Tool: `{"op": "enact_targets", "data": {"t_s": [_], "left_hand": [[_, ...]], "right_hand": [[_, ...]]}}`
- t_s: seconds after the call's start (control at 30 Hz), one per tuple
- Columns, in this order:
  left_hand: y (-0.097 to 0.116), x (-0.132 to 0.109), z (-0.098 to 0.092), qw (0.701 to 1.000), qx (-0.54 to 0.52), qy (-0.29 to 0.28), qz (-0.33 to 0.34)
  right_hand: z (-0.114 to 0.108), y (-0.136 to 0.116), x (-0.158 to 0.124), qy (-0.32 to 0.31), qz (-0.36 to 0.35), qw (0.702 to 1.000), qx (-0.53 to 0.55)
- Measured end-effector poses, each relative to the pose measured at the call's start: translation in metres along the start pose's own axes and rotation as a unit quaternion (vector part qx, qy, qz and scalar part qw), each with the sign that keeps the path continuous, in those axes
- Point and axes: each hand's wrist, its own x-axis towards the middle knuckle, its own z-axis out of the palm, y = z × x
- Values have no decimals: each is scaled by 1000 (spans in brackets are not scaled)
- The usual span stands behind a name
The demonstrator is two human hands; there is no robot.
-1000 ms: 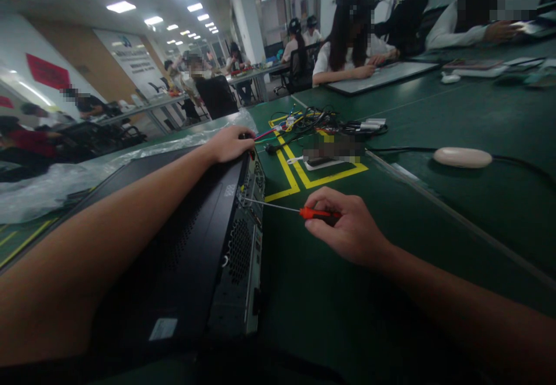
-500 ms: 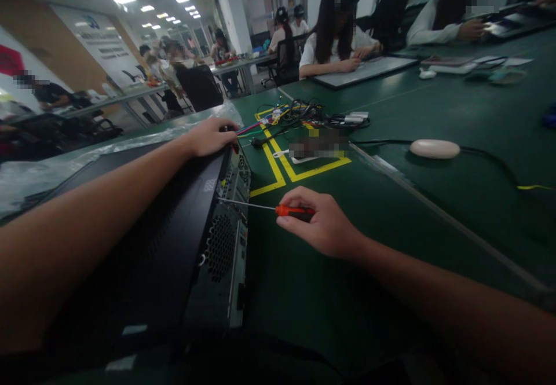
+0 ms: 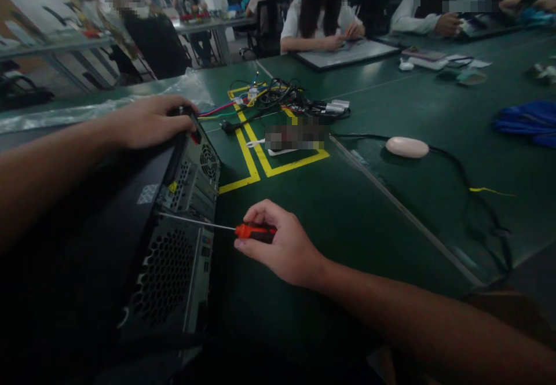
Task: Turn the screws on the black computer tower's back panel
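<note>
A black desktop computer case [image 3: 99, 200] lies on its side at the left, its rear panel [image 3: 169, 257] with vent holes and ports facing right. My left hand [image 3: 158, 121] grips the case's far rear corner, its fingers bent over the edge. In my right hand [image 3: 278, 243] is a screwdriver [image 3: 245, 231] with an orange and black handle, held between thumb and fingers. Its thin shaft reaches left, and the tip meets the panel's upper edge near a yellow sticker [image 3: 172, 187]. Whether a screw sits under the tip is too small to tell.
Tangled cables [image 3: 286, 95] and a partly blurred item [image 3: 295, 136] lie by yellow tape markings [image 3: 256, 159] on the green table [image 3: 347, 200]. A pale oval device [image 3: 407, 147] sits on a black cord. Blue gloves [image 3: 525, 123] lie right. Other people work across the table.
The view has tipped down and turned right, so hands and case appear farther left and more of the rear panel shows. The screwdriver tip stays at the panel's upper edge.
</note>
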Motion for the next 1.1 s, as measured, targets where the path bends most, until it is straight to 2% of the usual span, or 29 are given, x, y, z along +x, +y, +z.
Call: {"op": "enact_targets", "data": {"t_s": [0.13, 0.43, 0.57, 0.73, 0.93, 1.1], "left_hand": [[2, 0, -1, 1000, 3, 10, 2], [4, 2, 0, 1000, 6, 14, -2], [6, 0, -1, 1000, 3, 13, -1], [5, -2, -2, 1000, 15, 16, 12], [2, -10, -2, 999, -4, -9, 32], [8, -16, -2, 1000, 25, 12, -6]], "right_hand": [[-1, -2, 1, -2, 37, 999, 20], [-6, 4, 7, 14, 34, 995, 92], [-7, 4, 8, 17, 12, 997, 80], [-7, 5, 6, -8, 1, 997, 71], [-2, 6, 1, -27, -4, 997, 66], [0, 4, 0, -45, 4, 996, 80]]}}
